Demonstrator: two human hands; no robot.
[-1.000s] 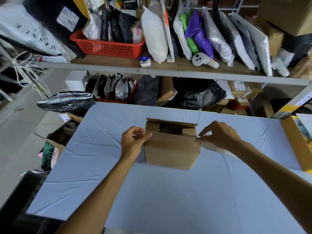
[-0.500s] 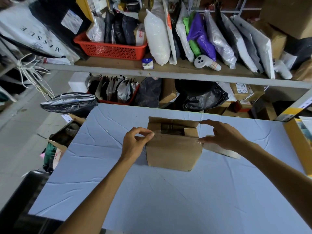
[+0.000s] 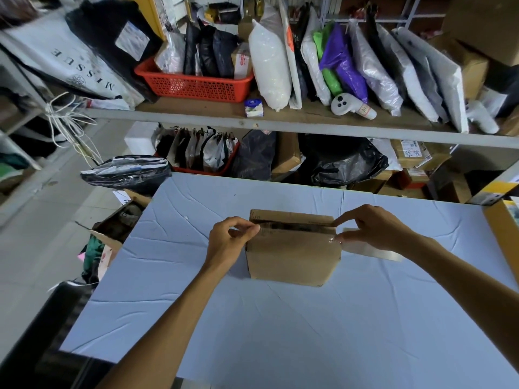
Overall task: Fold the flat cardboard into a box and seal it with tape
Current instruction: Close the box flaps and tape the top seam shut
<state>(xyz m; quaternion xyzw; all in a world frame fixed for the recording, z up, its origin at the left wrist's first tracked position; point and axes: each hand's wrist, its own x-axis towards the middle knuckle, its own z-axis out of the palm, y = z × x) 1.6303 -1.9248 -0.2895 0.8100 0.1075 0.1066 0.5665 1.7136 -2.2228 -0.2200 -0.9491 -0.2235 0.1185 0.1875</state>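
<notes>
Right hand (image 3: 373, 230) has closed in from its spread: fingers now pinch the cardboard box (image 3: 292, 256) at its top right corner, where clear tape (image 3: 332, 239) glints. Left hand (image 3: 227, 240) pinches the top left corner. Box stands mid-table on the blue cloth (image 3: 280, 332).

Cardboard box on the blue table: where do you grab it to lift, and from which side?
Best bet: grip the cardboard box by its two short side walls, just under the top rim, coming in from left and right. It stands upright, the near face is broad and flat, and the top flaps leave a gap, so nothing firm up there.
</notes>
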